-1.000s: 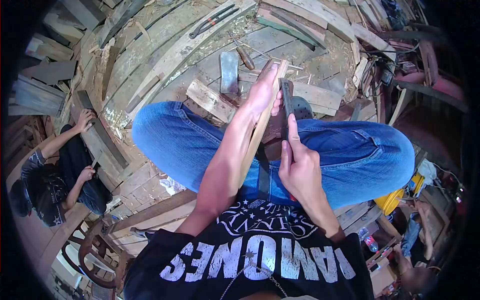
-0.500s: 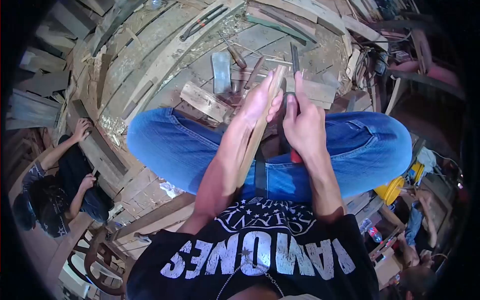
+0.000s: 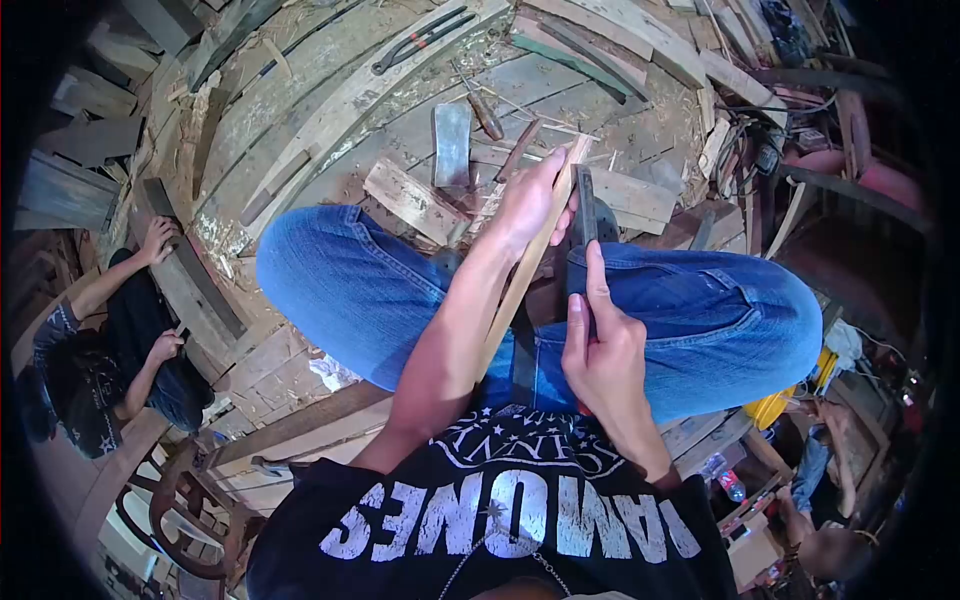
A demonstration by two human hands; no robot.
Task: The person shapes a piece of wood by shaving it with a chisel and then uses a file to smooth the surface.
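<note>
My left hand (image 3: 533, 205) is wrapped round a long, narrow strip of wood (image 3: 517, 285). The strip leans up from my lap, its lower end near my shirt. In my right hand (image 3: 608, 350) is a dark, straight-bladed tool (image 3: 583, 210), its handle mostly hidden in my palm and a bit of red showing below. My index finger stretches along the blade, whose far end lies right beside the strip, near my left fingers. My crossed legs in jeans (image 3: 700, 320) are beneath both hands.
Ahead on the plank floor lie a flat grey metal blade (image 3: 452, 145), a wooden-handled tool (image 3: 487, 118), wood blocks (image 3: 412, 202) and long-handled pincers (image 3: 420, 42). To the left, another person (image 3: 85, 375) holds a timber (image 3: 195, 275). Someone else sits at lower right (image 3: 825, 470).
My right hand has drawn the bladed tool back toward my body, so its tip now sits lower beside the strip. My left hand keeps its hold on the wood; the view has shifted slightly.
</note>
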